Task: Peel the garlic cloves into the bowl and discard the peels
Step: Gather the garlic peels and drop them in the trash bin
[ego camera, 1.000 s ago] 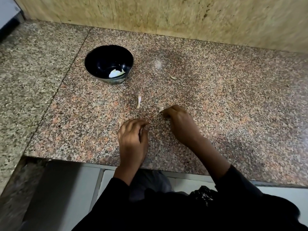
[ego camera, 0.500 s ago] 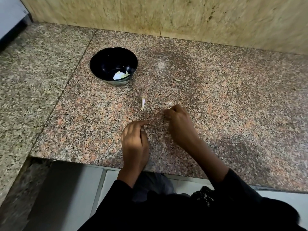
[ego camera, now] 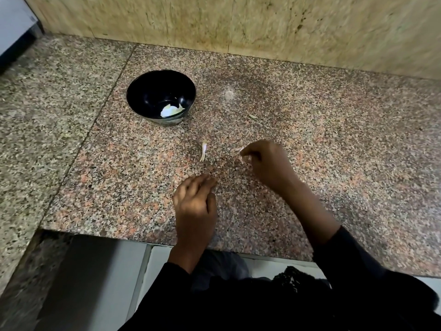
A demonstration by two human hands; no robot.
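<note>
Across the middle of the head view a speckled pink-and-grey granite countertop is lying polished and flat, with a thin seam running from the top centre down toward the lower left, and a mottled tan stone wall is rising behind it. Upper left of centre, a round glossy black bowl is sitting on the granite, and pale peeled garlic cloves are resting against its near inner wall. No writing or label is showing anywhere.

Just left of centre, a thin papery strip of peel is lying on the stone, well apart from the bowl. A smaller fleck of peel is lying right of the bowl.

Right of centre, the right hand is curling its fingers and pinching a small pale scrap of garlic skin at the fingertips, just above the granite. Lower centre, the left hand is arching over the countertop with its fingers bent downward and fingertips touching the stone; whether anything is being held under them cannot be told. Black sleeves are covering both forearms at the bottom of the frame
</note>
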